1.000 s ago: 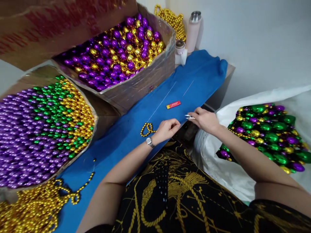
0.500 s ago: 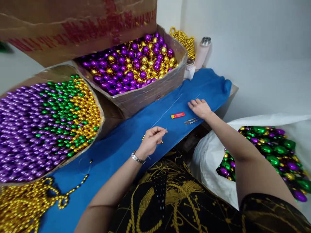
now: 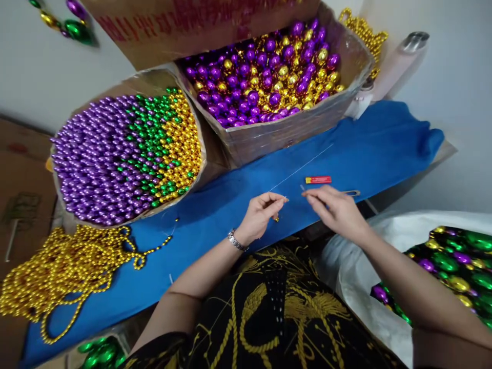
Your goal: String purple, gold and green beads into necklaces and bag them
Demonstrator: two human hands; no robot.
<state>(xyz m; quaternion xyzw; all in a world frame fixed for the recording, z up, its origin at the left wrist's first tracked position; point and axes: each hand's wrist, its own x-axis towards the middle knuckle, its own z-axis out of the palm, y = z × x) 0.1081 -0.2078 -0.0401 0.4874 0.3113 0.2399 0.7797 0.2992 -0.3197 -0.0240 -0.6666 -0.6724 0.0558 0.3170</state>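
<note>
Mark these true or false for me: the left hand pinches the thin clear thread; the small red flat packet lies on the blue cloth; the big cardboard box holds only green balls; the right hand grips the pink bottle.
1. The left hand pinches the thin clear thread: true.
2. The small red flat packet lies on the blue cloth: true.
3. The big cardboard box holds only green balls: false, purple and gold balls.
4. The right hand grips the pink bottle: false, the bottle stands apart at the wall.

Plain white walls (image 3: 42, 66) surround a counter (image 3: 384, 148) draped in blue cloth, with brown cardboard (image 3: 19, 169) at left.
</note>
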